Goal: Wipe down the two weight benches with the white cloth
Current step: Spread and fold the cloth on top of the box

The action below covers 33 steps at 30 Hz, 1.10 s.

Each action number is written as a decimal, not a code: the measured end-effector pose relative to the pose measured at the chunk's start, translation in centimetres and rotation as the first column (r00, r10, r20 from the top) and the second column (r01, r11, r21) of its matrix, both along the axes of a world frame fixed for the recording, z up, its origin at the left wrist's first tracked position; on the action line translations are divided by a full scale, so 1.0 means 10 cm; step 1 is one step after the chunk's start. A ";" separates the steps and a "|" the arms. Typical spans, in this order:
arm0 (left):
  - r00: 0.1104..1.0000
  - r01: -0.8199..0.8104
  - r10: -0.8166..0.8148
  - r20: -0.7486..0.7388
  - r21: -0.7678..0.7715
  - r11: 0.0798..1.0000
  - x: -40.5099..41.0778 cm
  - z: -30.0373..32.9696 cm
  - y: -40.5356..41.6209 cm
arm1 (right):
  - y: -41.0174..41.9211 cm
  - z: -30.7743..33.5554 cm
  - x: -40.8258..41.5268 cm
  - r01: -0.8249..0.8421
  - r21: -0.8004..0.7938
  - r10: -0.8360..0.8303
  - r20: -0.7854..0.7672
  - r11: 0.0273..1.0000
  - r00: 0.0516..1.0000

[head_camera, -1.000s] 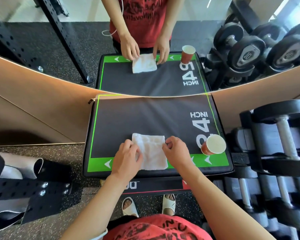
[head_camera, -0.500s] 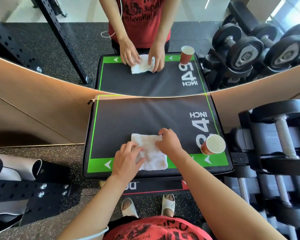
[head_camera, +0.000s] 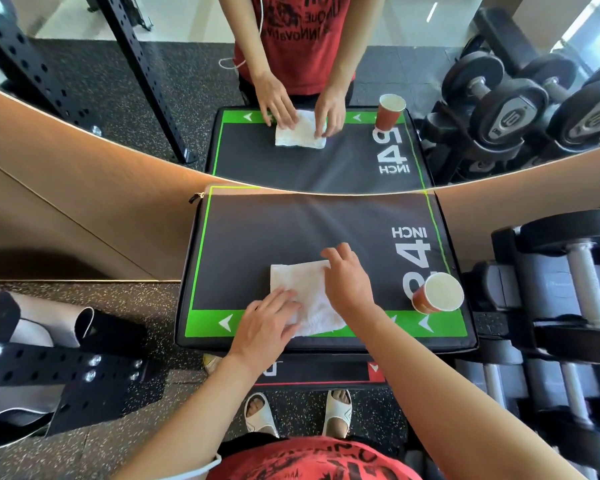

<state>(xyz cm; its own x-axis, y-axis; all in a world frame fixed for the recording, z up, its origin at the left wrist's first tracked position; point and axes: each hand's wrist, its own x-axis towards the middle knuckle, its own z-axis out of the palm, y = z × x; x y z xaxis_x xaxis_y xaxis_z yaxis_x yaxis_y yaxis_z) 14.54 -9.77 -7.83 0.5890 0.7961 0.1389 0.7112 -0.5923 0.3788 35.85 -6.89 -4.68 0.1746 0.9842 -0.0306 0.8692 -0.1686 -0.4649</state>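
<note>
A white cloth (head_camera: 307, 287) lies folded on the near half of a black padded box (head_camera: 291, 230) with a green border and "24 INCH" printed on it. My left hand (head_camera: 267, 323) presses flat on the cloth's near left part, fingers straight. At the cloth's far right corner, my right hand (head_camera: 347, 282) pinches the edge with curled fingers and thumb. No weight bench shows in this view.
A red paper cup (head_camera: 437, 294) stands on the box's near right corner. A dumbbell rack (head_camera: 582, 271) is close on the right. A black perforated frame (head_camera: 49, 368) and rolled mat lie on the left. A wall mirror (head_camera: 326, 157) directly ahead reflects the scene.
My right hand has drawn back to the right from over the cloth, taking the far right corner with it. My left hand has slid a little further onto the cloth.
</note>
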 end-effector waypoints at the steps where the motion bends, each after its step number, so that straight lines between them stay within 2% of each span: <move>1: 1.000 -0.007 0.007 -0.005 -0.001 1.000 -0.01 0.00 0.01 | -0.07 0.00 -0.02 -0.068 0.038 0.068 -0.002 0.997 0.998; 3: 0.999 -0.007 0.007 -0.032 -0.005 1.000 -0.02 -0.01 0.01 | -0.24 -0.05 -0.03 -0.208 0.042 0.209 -0.011 0.977 0.978; 5: 0.996 -0.020 0.019 -0.086 -0.007 1.000 -0.02 -0.02 0.00 | -0.40 -0.12 0.01 -0.259 -0.014 0.259 -0.027 0.966 0.966; 9: 0.980 -0.114 0.118 -0.161 0.030 0.993 -0.02 0.00 0.02 | -0.63 -0.22 0.10 -0.261 -0.072 0.265 0.049 0.963 0.963; 14: 0.960 -0.170 0.178 -0.219 0.053 0.984 0.01 0.05 0.04 | -0.82 -0.26 0.20 -0.236 -0.048 0.240 0.131 0.971 0.962; 20: 0.966 -0.029 -0.005 -0.260 -0.127 0.991 0.13 0.05 -0.05 | -0.73 -0.24 0.14 -0.340 -0.007 0.338 0.124 0.940 0.933; 26: 0.970 -0.068 0.031 -0.239 -0.147 0.987 0.03 -0.06 -0.06 | -0.60 -0.32 0.20 -0.399 -0.134 0.413 0.098 0.907 0.905; 33: 0.981 -0.051 0.011 -0.191 -0.205 0.977 -0.24 -0.12 0.30 | -0.26 -0.38 -0.03 -0.400 -0.098 0.406 0.053 0.911 0.912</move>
<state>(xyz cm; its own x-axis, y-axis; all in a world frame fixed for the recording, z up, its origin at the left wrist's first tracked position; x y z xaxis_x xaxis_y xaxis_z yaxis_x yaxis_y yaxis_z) 12.14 -6.75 -9.04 0.5630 0.8141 -0.1424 0.7983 -0.4909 0.3489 35.58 -9.45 -8.49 -0.2317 0.9656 -0.1180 0.9013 0.1674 -0.3995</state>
